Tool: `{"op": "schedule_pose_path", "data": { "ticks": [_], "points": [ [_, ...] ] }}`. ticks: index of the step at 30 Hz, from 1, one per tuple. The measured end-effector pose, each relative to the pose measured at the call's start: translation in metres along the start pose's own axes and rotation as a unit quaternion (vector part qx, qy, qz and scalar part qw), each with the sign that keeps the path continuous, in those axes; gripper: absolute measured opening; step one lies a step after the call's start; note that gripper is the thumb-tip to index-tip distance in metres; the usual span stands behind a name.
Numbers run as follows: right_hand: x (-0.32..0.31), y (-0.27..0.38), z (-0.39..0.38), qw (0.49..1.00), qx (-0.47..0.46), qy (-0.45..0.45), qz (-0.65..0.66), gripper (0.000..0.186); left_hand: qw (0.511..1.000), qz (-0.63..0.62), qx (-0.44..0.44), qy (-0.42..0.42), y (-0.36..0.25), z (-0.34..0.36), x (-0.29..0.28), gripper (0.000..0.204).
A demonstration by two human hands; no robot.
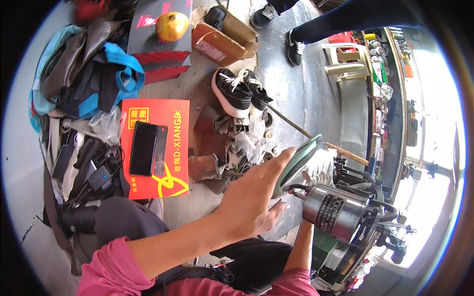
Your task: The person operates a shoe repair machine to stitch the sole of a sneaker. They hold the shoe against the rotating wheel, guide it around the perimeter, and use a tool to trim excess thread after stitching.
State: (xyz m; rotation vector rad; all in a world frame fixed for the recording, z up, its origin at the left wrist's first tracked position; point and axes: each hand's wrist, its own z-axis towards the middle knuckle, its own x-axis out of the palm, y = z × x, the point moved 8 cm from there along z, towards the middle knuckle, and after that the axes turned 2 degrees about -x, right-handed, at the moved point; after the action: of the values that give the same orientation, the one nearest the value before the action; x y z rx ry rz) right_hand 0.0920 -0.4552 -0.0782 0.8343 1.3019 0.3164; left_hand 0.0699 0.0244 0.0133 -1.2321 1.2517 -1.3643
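Note:
My left hand [252,190] reaches across the middle, its fingers along a shoe-like thing with a mint-green edge [307,160] and a pale, ribbed side. The thumb stands out below it. Right beside this thing is the silver cylindrical motor [330,211] of a machine, with a label plate and a dark cable. My right forearm [302,246] goes up behind the motor, which hides my right hand and its fingers.
A black phone [143,149] lies on a red sheet or bag [177,143] at the left. Black sneakers [234,92] with white laces stand ahead. A pomegranate [172,26] sits on a dark box [160,52]. A stick [291,123] crosses the floor near a plastic stool [348,64]. Another person's legs are beyond.

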Motion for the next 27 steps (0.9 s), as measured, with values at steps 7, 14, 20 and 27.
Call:
{"op": "schedule_pose_path", "data": {
  "ticks": [7, 14, 20, 27],
  "points": [
    [-0.006, -0.002, -0.026, 0.999, 0.034, -0.008, 0.005, 0.009, 0.986, 0.027, 0.142, -0.078, -0.022, -0.006, -0.014, 0.095],
    [-0.021, -0.015, -0.065, 0.996, 0.083, -0.029, 0.009, 0.01, 0.984, 0.032, 0.168, -0.047, -0.022, -0.01, 0.001, 0.092],
    [-0.027, -0.02, -0.081, 0.993, 0.108, -0.039, 0.012, 0.012, 0.984, 0.04, 0.166, -0.05, -0.014, -0.008, 0.005, 0.096],
    [-0.031, -0.021, -0.085, 0.992, 0.116, -0.042, 0.013, 0.014, 0.985, 0.059, 0.161, -0.03, -0.013, -0.004, 0.007, 0.097]
  ]
}}
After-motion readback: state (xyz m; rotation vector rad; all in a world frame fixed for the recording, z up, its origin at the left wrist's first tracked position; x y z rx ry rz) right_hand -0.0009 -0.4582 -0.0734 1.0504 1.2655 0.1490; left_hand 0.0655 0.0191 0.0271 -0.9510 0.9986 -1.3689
